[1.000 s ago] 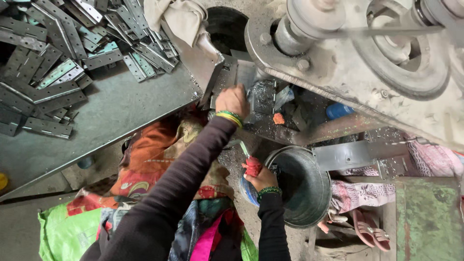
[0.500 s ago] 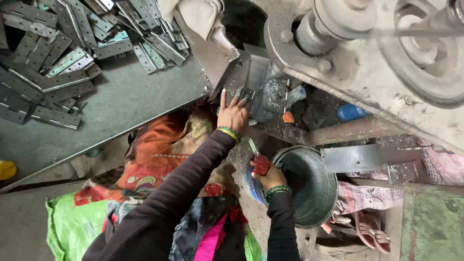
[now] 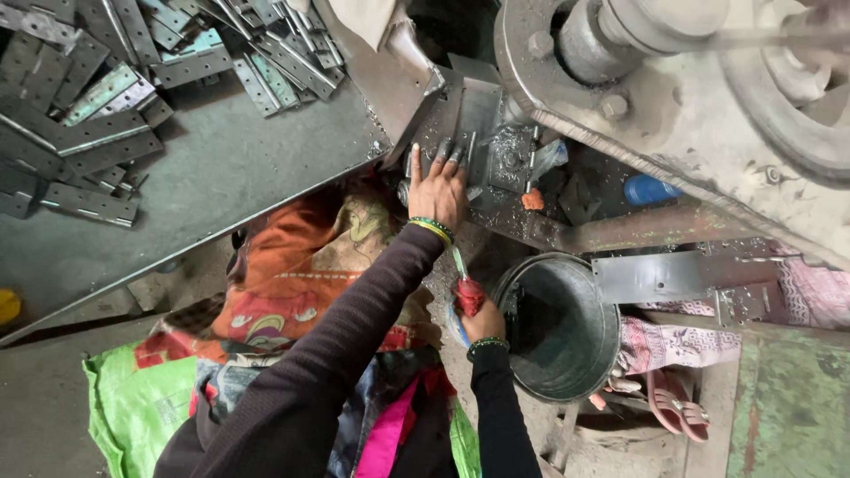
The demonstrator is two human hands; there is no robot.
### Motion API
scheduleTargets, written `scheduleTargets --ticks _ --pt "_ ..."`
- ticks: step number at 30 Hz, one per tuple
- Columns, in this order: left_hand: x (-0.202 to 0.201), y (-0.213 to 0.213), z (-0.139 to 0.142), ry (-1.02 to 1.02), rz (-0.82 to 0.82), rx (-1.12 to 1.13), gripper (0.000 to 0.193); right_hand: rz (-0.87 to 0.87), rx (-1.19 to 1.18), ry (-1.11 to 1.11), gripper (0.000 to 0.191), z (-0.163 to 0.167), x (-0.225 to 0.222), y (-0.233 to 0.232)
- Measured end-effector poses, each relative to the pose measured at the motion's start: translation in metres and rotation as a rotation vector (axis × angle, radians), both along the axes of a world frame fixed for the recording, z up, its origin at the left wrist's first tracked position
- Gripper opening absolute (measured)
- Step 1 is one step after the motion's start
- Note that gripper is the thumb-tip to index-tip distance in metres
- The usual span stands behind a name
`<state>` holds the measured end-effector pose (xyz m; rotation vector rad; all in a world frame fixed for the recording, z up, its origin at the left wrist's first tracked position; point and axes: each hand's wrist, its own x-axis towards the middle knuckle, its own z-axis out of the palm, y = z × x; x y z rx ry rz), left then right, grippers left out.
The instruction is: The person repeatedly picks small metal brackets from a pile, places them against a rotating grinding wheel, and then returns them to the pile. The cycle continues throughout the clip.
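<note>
Metal bucket (image 3: 567,327) beside right hand (image 3: 482,323)

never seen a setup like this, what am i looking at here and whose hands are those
This is one view from a camera worn on a person's head, looking down at their own two hands. The left hand lies flat on a metal plate at the bed of a big grey machine with a heavy wheel. The right hand holds a red-handled tool, too small to identify, beside a round metal bucket. To the left, a grey table carries a heap of flat metal strips. Colourful cloth covers the lap.
</note>
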<state>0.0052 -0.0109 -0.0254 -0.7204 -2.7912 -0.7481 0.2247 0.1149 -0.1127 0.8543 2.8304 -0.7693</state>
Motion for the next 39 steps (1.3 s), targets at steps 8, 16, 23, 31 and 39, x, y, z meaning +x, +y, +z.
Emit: scheduleTargets --ticks 8,16,23,31,39 --pt "0.000 -0.001 -0.003 -0.009 -0.008 0.039 0.041 0.071 -0.105 -0.201 0.045 0.070 -0.010 0.023" --pt "0.009 -0.006 0.003 -0.017 -0.015 0.036 0.042 0.023 -0.023 0.030 0.040 0.008 -0.008 -0.010" --pt "0.011 -0.009 -0.003 0.101 0.004 0.080 0.042 0.165 -0.167 -0.149 0.042 0.077 -0.016 0.006" --pt "-0.006 0.006 -0.003 0.030 -0.006 0.049 0.043 0.028 -0.090 0.003 0.045 0.040 -0.009 0.000" --pt "0.002 -0.009 -0.006 0.099 -0.014 0.055 0.045 0.031 -0.366 0.087 0.042 0.029 -0.014 0.009"
